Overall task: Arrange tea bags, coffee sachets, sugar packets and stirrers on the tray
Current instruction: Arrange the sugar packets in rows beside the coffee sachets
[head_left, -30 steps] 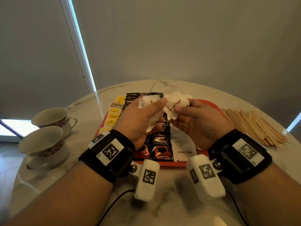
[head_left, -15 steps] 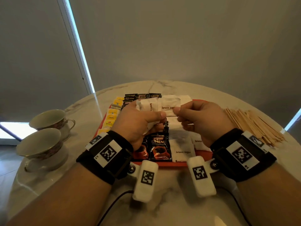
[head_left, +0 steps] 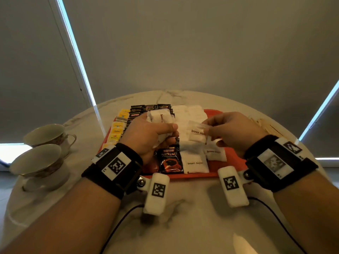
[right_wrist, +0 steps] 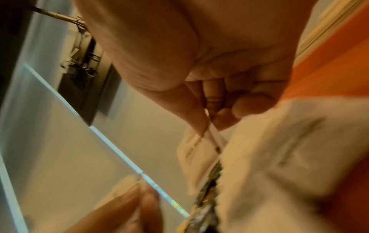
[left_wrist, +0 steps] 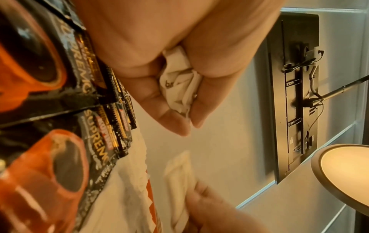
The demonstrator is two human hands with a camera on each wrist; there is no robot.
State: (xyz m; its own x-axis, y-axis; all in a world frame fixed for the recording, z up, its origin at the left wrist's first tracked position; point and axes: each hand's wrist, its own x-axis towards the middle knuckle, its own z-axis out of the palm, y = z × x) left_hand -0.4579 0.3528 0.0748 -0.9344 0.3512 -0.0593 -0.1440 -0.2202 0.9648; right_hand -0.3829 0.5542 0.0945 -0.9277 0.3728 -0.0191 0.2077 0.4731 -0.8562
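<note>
My left hand [head_left: 156, 132] grips a bunch of white brown-sugar packets [head_left: 161, 116] above the orange tray [head_left: 233, 158]; the crumpled paper [left_wrist: 179, 82] shows between its curled fingers. My right hand [head_left: 227, 129] pinches a single sugar packet [head_left: 197, 133] by its edge, low over the tray's row of white sugar packets [head_left: 194, 162]. The pinched sugar packet [right_wrist: 197, 151] hangs from thumb and forefinger. Black coffee sachets [head_left: 170, 160] fill the tray's middle column and yellow tea bags [head_left: 117, 129] the left one. Wooden stirrers [head_left: 269, 125] lie on the table right of the tray.
Two teacups on saucers [head_left: 38, 162] stand at the table's left edge. The round marble table [head_left: 192, 217] shows bare surface in front of the tray. Thin black cables [head_left: 117, 224] run from the wrist cameras across the near table.
My hands have come apart: the right hand drew one packet out of the left hand's bunch and lowered it toward the sugar row. The left hand keeps the bunch.
</note>
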